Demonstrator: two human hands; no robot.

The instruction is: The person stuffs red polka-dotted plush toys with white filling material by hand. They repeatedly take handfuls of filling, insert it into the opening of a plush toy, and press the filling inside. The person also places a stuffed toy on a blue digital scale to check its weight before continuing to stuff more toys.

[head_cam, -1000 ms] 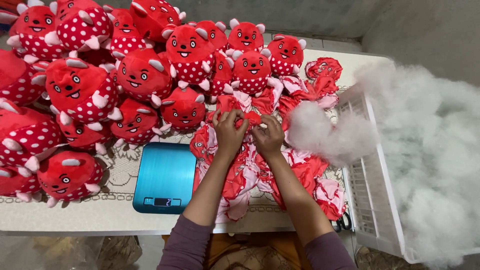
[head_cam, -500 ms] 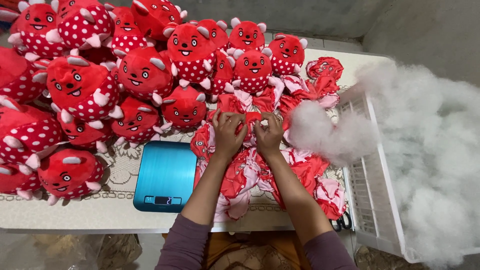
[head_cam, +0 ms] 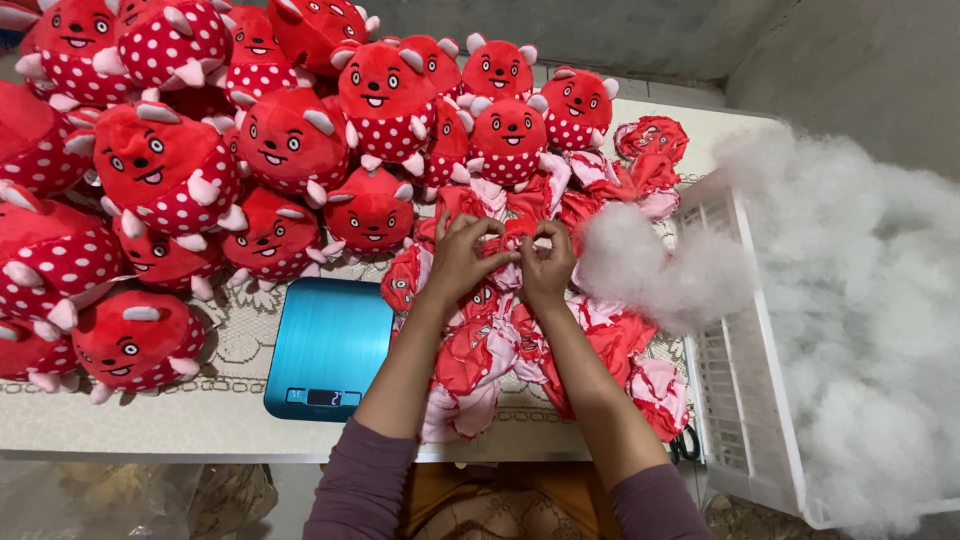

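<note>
left: stuffed toys [head_cam: 270, 150] block | right: fluff [head_cam: 640, 265], basket [head_cam: 745, 400] block | front: scale [head_cam: 330, 345] low, passable

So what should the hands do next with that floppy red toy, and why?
Probably pull its opening wider. Both hands, left hand and right hand, pinch one flat, unstuffed red toy skin on top of the pile of empty skins. The white stuffing lies just right of it, untouched, so the skin likely needs to gape before any fluff goes in.
</note>
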